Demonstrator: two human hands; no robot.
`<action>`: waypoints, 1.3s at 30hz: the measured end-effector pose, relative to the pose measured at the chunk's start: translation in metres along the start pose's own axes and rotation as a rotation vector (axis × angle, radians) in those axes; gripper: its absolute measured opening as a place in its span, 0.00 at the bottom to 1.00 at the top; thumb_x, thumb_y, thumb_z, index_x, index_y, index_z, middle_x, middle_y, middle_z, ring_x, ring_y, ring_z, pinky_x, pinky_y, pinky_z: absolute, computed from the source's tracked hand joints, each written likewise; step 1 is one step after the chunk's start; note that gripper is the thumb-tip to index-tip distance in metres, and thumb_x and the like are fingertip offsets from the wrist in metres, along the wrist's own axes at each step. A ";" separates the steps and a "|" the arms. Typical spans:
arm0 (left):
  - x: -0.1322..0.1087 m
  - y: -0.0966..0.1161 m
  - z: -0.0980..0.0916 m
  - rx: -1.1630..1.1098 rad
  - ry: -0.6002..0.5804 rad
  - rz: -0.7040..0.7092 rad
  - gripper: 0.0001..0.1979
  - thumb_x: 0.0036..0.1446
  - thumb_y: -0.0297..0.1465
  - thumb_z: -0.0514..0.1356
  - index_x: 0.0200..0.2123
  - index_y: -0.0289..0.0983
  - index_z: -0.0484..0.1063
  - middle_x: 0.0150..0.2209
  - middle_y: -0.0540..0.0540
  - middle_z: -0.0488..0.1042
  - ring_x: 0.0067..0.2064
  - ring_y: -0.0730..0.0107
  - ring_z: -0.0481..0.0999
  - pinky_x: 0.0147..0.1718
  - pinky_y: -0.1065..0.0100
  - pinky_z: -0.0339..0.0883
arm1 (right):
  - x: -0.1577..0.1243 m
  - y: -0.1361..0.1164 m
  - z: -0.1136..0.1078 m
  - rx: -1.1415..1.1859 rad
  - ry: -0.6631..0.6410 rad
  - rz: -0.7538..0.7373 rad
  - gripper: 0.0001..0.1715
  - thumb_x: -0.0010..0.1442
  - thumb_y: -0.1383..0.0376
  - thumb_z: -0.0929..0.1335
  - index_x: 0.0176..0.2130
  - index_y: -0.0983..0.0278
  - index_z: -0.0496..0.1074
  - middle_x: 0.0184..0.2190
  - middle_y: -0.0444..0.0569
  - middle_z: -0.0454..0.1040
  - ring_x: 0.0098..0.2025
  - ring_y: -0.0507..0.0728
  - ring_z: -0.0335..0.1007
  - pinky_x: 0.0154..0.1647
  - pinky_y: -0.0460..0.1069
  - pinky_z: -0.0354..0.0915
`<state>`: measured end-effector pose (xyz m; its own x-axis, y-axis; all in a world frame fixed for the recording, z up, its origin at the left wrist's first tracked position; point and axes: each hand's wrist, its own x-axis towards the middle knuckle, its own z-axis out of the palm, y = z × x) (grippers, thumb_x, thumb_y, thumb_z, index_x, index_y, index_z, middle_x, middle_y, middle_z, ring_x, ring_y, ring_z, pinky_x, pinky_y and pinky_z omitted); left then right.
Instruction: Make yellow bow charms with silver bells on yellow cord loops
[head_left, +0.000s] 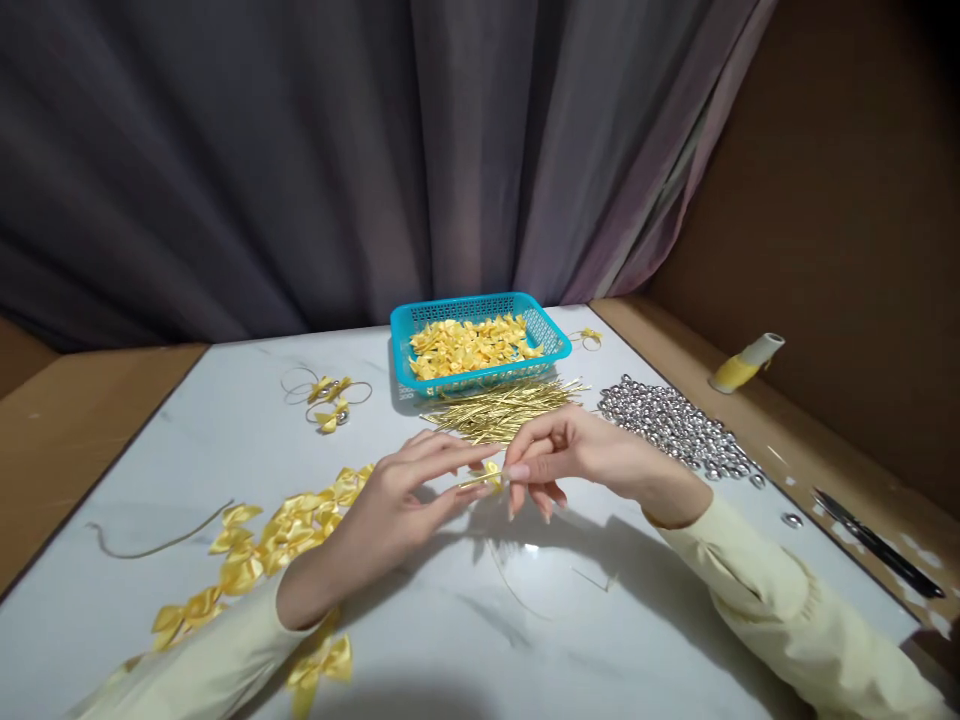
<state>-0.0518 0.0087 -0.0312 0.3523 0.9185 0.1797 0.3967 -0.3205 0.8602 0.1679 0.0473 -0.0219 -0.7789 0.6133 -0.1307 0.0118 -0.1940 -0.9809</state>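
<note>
My left hand (401, 500) and my right hand (570, 452) meet above the middle of the white table (465, 620). Between their fingertips they pinch a small yellow ribbon bow (491, 475) together with a thin gold wire tie. Both hands have their fingers pressed together on it. Just behind the hands lies a heap of gold wire ties (506, 405). A turquoise basket (551, 335) full of yellow bows stands beyond that.
A row of yellow bows (277, 530) lies at the left front. Two finished bows on loops (330, 392) lie at the back left. A pile of silver beads (679, 425) lies right, with a yellow thread spool (746, 363) and a black pen (877, 542) on the wooden edge.
</note>
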 end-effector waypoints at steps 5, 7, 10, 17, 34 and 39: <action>-0.001 0.010 -0.007 -0.155 -0.038 0.106 0.09 0.53 0.26 0.64 0.34 0.46 0.82 0.30 0.50 0.80 0.31 0.71 0.74 0.32 0.71 0.65 | 0.005 0.009 0.010 0.214 -0.141 0.018 0.11 0.57 0.64 0.71 0.36 0.69 0.68 0.27 0.48 0.78 0.21 0.47 0.72 0.19 0.40 0.66; 0.000 0.013 -0.008 -0.238 -0.035 0.084 0.08 0.53 0.25 0.65 0.31 0.44 0.82 0.28 0.50 0.79 0.30 0.73 0.73 0.31 0.73 0.65 | 0.006 0.009 0.011 0.281 -0.199 0.000 0.11 0.58 0.65 0.71 0.39 0.68 0.67 0.27 0.48 0.78 0.21 0.48 0.72 0.19 0.39 0.66; 0.000 0.016 -0.010 -0.391 0.007 0.026 0.06 0.54 0.27 0.65 0.28 0.42 0.81 0.31 0.50 0.77 0.34 0.75 0.72 0.34 0.76 0.64 | 0.003 0.008 0.008 0.362 -0.267 -0.086 0.11 0.60 0.66 0.69 0.42 0.66 0.66 0.28 0.47 0.78 0.22 0.48 0.74 0.19 0.39 0.67; -0.010 0.024 -0.010 -0.823 -0.059 -0.143 0.08 0.56 0.40 0.64 0.29 0.44 0.78 0.31 0.54 0.77 0.27 0.81 0.69 0.30 0.79 0.65 | -0.014 0.006 0.011 0.484 -0.540 -0.230 0.19 0.59 0.68 0.69 0.50 0.71 0.70 0.45 0.60 0.76 0.49 0.58 0.74 0.46 0.50 0.71; -0.007 0.036 -0.014 -0.465 -0.814 -0.292 0.11 0.61 0.30 0.57 0.32 0.35 0.79 0.35 0.44 0.78 0.39 0.67 0.74 0.43 0.68 0.65 | -0.010 -0.002 0.006 -0.198 -0.636 -0.179 0.16 0.66 0.68 0.63 0.26 0.70 0.68 0.31 0.48 0.63 0.32 0.48 0.60 0.36 0.45 0.60; -0.010 0.034 -0.008 -0.229 -0.937 -0.303 0.15 0.62 0.38 0.56 0.35 0.36 0.78 0.28 0.48 0.75 0.28 0.72 0.67 0.27 0.73 0.59 | -0.011 -0.002 0.011 -0.470 -0.662 -0.154 0.16 0.67 0.66 0.60 0.28 0.67 0.63 0.30 0.47 0.63 0.31 0.49 0.60 0.37 0.44 0.60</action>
<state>-0.0487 -0.0096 0.0002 0.8268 0.3701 -0.4236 0.4420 0.0385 0.8962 0.1697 0.0320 -0.0166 -0.9998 0.0006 -0.0220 0.0213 0.2859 -0.9580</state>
